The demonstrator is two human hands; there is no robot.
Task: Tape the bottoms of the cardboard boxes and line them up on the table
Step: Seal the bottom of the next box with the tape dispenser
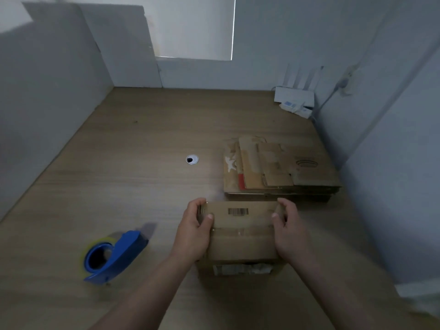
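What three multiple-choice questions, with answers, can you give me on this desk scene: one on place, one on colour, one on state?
1. Where does the tape dispenser lie relative to the held cardboard box? A. to its left B. on top of it C. behind it
2. What colour is the dispenser's shell? A. red B. blue C. black
3. How is the box held? A. by one hand alone B. by neither hand C. by both hands
Answers: 1 A, it rests on the table left of the left hand. 2 B, its shell is plainly blue. 3 C, the left hand and right hand grip opposite ends.
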